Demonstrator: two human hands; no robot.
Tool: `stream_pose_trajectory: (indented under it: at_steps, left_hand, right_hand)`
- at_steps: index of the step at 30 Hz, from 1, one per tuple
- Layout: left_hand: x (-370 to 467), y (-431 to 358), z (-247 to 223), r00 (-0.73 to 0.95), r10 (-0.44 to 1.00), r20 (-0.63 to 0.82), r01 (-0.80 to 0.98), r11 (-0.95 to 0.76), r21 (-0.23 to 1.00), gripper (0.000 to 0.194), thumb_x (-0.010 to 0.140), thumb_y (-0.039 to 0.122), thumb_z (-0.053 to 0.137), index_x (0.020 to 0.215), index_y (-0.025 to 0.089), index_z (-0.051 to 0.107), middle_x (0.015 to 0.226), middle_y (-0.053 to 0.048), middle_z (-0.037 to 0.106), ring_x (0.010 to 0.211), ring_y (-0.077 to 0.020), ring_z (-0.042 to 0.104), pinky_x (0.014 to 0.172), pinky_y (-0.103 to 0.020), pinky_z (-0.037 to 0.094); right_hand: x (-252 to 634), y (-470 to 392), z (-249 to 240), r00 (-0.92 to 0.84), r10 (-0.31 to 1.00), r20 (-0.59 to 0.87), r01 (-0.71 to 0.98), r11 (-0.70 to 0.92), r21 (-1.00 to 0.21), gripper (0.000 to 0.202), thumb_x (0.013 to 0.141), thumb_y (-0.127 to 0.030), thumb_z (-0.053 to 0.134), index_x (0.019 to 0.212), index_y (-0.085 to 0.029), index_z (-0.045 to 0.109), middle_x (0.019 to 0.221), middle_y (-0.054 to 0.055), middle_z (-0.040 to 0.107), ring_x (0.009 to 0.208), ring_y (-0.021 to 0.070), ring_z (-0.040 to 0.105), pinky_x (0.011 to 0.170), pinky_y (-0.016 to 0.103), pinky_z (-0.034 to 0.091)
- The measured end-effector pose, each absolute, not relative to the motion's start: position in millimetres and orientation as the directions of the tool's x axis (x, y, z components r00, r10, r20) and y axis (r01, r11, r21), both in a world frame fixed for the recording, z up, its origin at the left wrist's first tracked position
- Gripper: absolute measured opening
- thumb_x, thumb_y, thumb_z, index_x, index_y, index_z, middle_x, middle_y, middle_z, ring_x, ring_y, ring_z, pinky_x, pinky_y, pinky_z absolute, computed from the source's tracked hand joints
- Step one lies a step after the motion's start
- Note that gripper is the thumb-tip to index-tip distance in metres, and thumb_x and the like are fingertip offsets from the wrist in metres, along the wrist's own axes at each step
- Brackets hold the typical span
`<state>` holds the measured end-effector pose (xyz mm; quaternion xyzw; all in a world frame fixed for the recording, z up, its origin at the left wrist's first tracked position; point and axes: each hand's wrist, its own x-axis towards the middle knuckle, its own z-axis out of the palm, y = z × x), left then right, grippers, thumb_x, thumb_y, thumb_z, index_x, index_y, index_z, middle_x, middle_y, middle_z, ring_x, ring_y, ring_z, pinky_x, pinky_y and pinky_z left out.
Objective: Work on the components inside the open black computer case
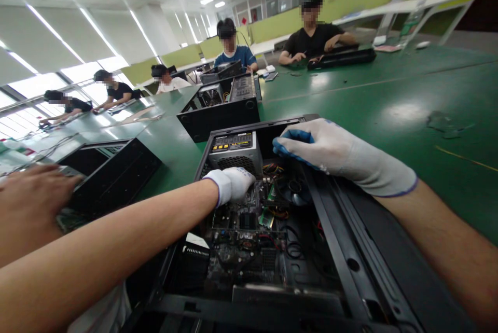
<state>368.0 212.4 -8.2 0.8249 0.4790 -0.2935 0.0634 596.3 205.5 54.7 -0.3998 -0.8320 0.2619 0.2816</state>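
Observation:
An opened black computer case (352,239) lies in front of me with its insides facing up. My left hand (235,185), in a white glove, reaches down to the motherboard (245,250) just below the power supply (235,154). Its fingers are bunched, and what they hold, if anything, is hidden. My right hand (319,149), in a white glove with blue fingers, hovers over the far right side of the case. Its thumb and fingers curl together, and I cannot see anything between them. Under it sit a round fan (293,188) and a green circuit board (267,217).
Another open computer case (221,120) stands just beyond mine, and a third case (116,172) is on the left. A co-worker's bare hand (37,195) reaches toward that one. Several people sit along the green table (397,115). A yellow cable (467,158) lies at the right.

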Motion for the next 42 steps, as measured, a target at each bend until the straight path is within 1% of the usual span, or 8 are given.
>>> stream_pose_trajectory:
  at_steps: [9, 15, 19, 24, 30, 34, 39, 42]
  left_hand:
    - [369.5, 211.6, -7.7, 0.358, 0.747, -0.561, 0.818, -0.54, -0.197, 0.042, 0.079, 0.028, 0.073, 0.12, 0.018, 0.068, 0.124, -0.013, 0.07, 0.114, -0.0291, 0.067, 0.098, -0.035, 0.053]
    - [369.0, 211.9, -7.9, 0.357, 0.75, -0.557, 0.827, -0.53, -0.185, 0.046, 0.077, 0.031, 0.074, 0.121, 0.018, 0.067, 0.123, -0.014, 0.071, 0.114, -0.0308, 0.067, 0.097, -0.037, 0.054]
    - [367.2, 213.6, -10.2, 0.356, 0.761, -0.542, 0.837, -0.518, -0.177, 0.046, 0.074, 0.03, 0.076, 0.118, 0.02, 0.069, 0.123, -0.013, 0.071, 0.114, -0.029, 0.067, 0.097, -0.035, 0.053]
    - [366.2, 213.4, -11.0, 0.353, 0.772, -0.529, 0.841, -0.509, -0.183, 0.044, 0.075, 0.03, 0.076, 0.117, 0.022, 0.069, 0.121, -0.01, 0.072, 0.113, -0.0266, 0.068, 0.097, -0.032, 0.053]
    - [368.1, 211.0, -8.3, 0.354, 0.767, -0.535, 0.827, -0.524, -0.205, 0.041, 0.079, 0.026, 0.073, 0.118, 0.017, 0.068, 0.124, -0.013, 0.07, 0.114, -0.0282, 0.067, 0.098, -0.035, 0.053]
    - [370.3, 209.8, -6.8, 0.356, 0.756, -0.55, 0.812, -0.541, -0.219, 0.038, 0.081, 0.027, 0.071, 0.118, 0.017, 0.068, 0.122, -0.013, 0.071, 0.113, -0.0271, 0.068, 0.097, -0.033, 0.053]
    - [371.5, 209.6, -7.0, 0.364, 0.737, -0.569, 0.798, -0.562, -0.218, 0.044, 0.076, 0.033, 0.075, 0.117, 0.017, 0.068, 0.121, -0.013, 0.071, 0.111, -0.0279, 0.068, 0.095, -0.033, 0.054]
    - [370.9, 210.8, -8.4, 0.362, 0.744, -0.562, 0.802, -0.556, -0.219, 0.047, 0.077, 0.036, 0.074, 0.118, 0.015, 0.067, 0.12, -0.014, 0.071, 0.11, -0.0293, 0.068, 0.094, -0.035, 0.054]
  right_hand:
    - [596.1, 206.3, 54.8, -0.52, 0.815, 0.256, 0.527, 0.543, -0.654, 0.042, 0.09, -0.056, 0.051, 0.071, -0.02, 0.062, 0.067, 0.0, 0.057, 0.063, 0.0136, 0.047, 0.057, 0.028, 0.032]
    - [595.4, 206.8, 55.0, -0.52, 0.813, 0.263, 0.541, 0.552, -0.635, 0.04, 0.09, -0.054, 0.051, 0.073, -0.02, 0.064, 0.068, 0.0, 0.059, 0.065, 0.0142, 0.05, 0.058, 0.028, 0.032]
    - [595.6, 206.9, 54.4, -0.525, 0.807, 0.27, 0.536, 0.56, -0.632, 0.04, 0.09, -0.054, 0.051, 0.071, -0.02, 0.063, 0.067, -0.001, 0.059, 0.064, 0.0139, 0.049, 0.059, 0.029, 0.032]
    - [596.0, 207.1, 53.3, -0.531, 0.793, 0.301, 0.529, 0.587, -0.613, 0.039, 0.091, -0.052, 0.05, 0.071, -0.021, 0.062, 0.065, -0.002, 0.058, 0.063, 0.0132, 0.049, 0.059, 0.028, 0.032]
    - [595.6, 209.4, 51.0, -0.543, 0.775, 0.325, 0.522, 0.614, -0.592, 0.043, 0.092, -0.053, 0.05, 0.067, -0.02, 0.058, 0.063, -0.003, 0.055, 0.06, 0.0114, 0.047, 0.057, 0.028, 0.03]
    - [595.2, 212.8, 47.9, -0.542, 0.773, 0.33, 0.53, 0.619, -0.58, 0.043, 0.093, -0.055, 0.049, 0.07, -0.02, 0.061, 0.064, -0.003, 0.056, 0.061, 0.0118, 0.048, 0.057, 0.028, 0.03]
    - [595.9, 211.6, 47.7, -0.537, 0.774, 0.337, 0.538, 0.621, -0.57, 0.043, 0.093, -0.053, 0.051, 0.068, -0.02, 0.059, 0.063, -0.003, 0.054, 0.06, 0.0113, 0.047, 0.056, 0.027, 0.03]
    - [596.5, 210.3, 48.0, -0.542, 0.776, 0.322, 0.532, 0.613, -0.584, 0.039, 0.092, -0.05, 0.053, 0.07, -0.02, 0.061, 0.064, -0.004, 0.056, 0.061, 0.0113, 0.049, 0.057, 0.027, 0.031]
